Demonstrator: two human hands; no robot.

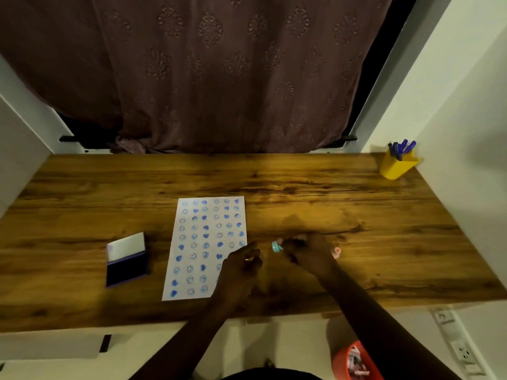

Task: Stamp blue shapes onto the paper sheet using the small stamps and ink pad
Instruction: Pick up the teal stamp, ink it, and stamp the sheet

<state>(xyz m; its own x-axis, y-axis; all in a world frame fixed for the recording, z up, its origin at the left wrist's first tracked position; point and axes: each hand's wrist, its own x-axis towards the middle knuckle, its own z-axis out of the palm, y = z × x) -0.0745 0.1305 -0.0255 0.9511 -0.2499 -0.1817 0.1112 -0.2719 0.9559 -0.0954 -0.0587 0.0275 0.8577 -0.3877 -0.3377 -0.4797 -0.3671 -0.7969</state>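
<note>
On the counter [301, 187] the paper sheet [205, 248] was almost full of blue shapes, the right hand [307, 250] pinched a small stamp [276, 246], the left hand [241, 261] hung loosely curled, holding nothing, beside the sheet's few bare spots.

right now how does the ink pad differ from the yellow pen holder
The ink pad is a flat, dark blue case lying open, its white lid tipped back; the yellow pen holder is a tall cup holding blue pens. The ink pad lies left of the stamped paper sheet, near the front; the pen holder stands at the far right corner, beside the wall. Both rest on the wooden desk, untouched by either hand.
</note>
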